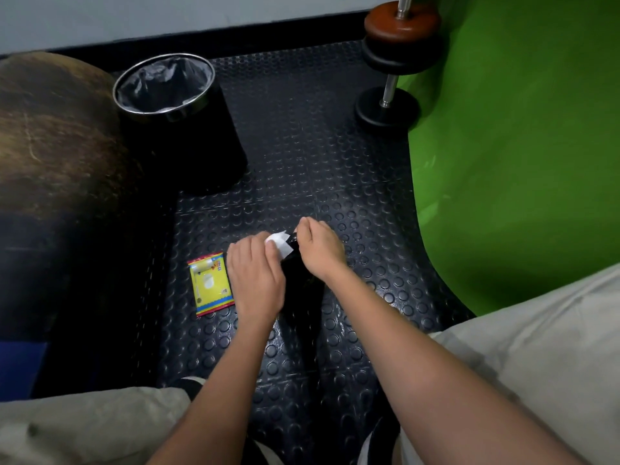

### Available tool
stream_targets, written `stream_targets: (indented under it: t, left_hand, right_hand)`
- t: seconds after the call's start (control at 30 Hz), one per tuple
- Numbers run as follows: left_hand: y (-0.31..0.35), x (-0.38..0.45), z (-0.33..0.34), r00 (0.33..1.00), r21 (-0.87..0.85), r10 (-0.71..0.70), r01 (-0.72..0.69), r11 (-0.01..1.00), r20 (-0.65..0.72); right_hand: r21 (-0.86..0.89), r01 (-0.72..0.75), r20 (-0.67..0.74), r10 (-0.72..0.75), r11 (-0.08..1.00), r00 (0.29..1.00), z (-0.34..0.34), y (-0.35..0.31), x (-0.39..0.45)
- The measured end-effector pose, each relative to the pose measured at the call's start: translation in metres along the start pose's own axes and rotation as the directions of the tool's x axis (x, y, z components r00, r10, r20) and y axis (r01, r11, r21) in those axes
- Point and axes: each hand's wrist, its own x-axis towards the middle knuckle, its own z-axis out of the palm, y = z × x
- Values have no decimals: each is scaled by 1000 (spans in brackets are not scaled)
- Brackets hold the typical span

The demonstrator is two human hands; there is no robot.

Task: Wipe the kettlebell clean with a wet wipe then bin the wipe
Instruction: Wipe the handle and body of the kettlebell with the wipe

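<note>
The kettlebell [300, 280] is seen standing on the studded rubber floor [302, 146], a black mass so dark that its outline is hard to make out; only its top, near the handle, is picked out by a faint shine. On its left side the left hand [256, 276] is laid with the fingers [250, 255] pressed close together over a white wet wipe [278, 245], which is held flat against the upper part of the kettlebell. On its right side the right hand [320, 246] is curled over the top, seemingly gripping the handle, though the fingertips are hidden and how tightly they are closed cannot be told. Just to the left of the kettlebell a yellow wipe packet [210, 284] lies flat on the floor, beside the left hand. Well beyond the kettlebell, up and to the left, a black bin [174, 105] with a dark liner stands open. Farther off, beyond and to the right of the kettlebell, a dumbbell [396, 62] stands on end against a green surface [520, 146]. The kettlebell is judged to be heavy, rigid and smooth, likely slick once wetted, so it is best steadied by the handle and turned on the floor rather than lifted. The wipe is judged soft, limp and light, best bunched under flat fingers while rubbing and pinched lightly for the carry to the bin.
</note>
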Motion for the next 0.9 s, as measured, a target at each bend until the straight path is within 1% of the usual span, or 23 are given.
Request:
stream_targets:
  t: [0.07,0.13,0.23,0.27,0.3,0.33,0.37,0.4,0.43,0.47,0.5,0.53,0.6,0.63,0.67,0.7,0.73,0.77,0.8,0.83,0.9]
  left_hand:
    - [-6,-3,5,996,-95,-75,70,993,-47]
    - [-8,-5,8,975,-205,-207,186,961,-85]
    - [-8,-8,10,925,-405,-372,310,860,-83]
    - [-10,-8,12,893,-480,-447,375,793,-42]
    - [-12,-6,12,840,-553,-541,466,690,34]
    - [-13,-3,10,753,-622,-643,573,534,141]
    - [-14,3,6,625,-675,-723,671,306,294]
    - [-16,9,1,503,-676,-738,732,87,450]
    - [-21,14,-3,419,-638,-712,769,-51,563]
    - [-23,17,-8,392,-595,-667,798,-98,634]
    - [-24,20,-14,400,-557,-623,828,-69,672]
    - [-27,23,-18,426,-529,-593,849,1,683]
    - [-33,31,-24,493,-473,-562,859,195,664]
    - [-34,37,-29,530,-435,-545,847,305,649]
    - [-35,43,-31,576,-380,-535,814,438,618]
    - [-33,50,-34,634,-297,-504,748,594,587]
    - [-27,56,-36,687,-202,-450,648,734,570]
    - [-20,59,-38,733,-113,-380,524,844,564]
    - [-12,61,-40,766,-63,-330,432,900,552]
    - [-6,61,-39,784,-16,-291,358,934,549]
    - [5,59,-36,809,108,-234,209,972,539]
  right_hand:
    - [-5,3,3,-3,1000,1000,1,0,1]
    - [-8,4,2,-4,1000,1000,1,0,2]
    - [-17,11,-7,-11,1000,1000,2,0,2]
    - [-21,11,-11,-12,1000,1000,2,0,2]
    - [-26,13,-16,-13,1000,1000,3,0,2]
    - [-28,15,-19,-16,1000,1000,3,0,2]
    - [-26,16,-21,-17,1000,1000,4,0,2]
    - [-25,15,-22,-16,1000,1000,4,0,2]
    - [-24,11,-20,-12,1000,1000,4,0,2]
    - [-25,9,-18,-10,1000,1000,3,0,2]
    - [-26,9,-16,-9,1000,1000,2,-1,1]
    - [-28,9,-13,-10,1000,1000,1,-1,1]
    - [-35,5,-2,-5,999,1000,0,-2,0]
    - [-37,2,1,-2,999,1000,0,-3,0]
    - [-36,-1,2,1,999,1000,0,-3,0]
    - [-34,-4,0,4,999,1000,0,-3,0]
    - [-32,-7,-2,7,999,1000,0,-3,0]
    - [-33,-9,-2,9,999,1000,-1,-3,0]
    - [-35,-10,-2,10,999,1000,-1,-3,0]
    - [-33,-11,0,11,999,1000,-2,-2,0]
    - [-31,-18,3,18,999,1000,-3,-1,0]
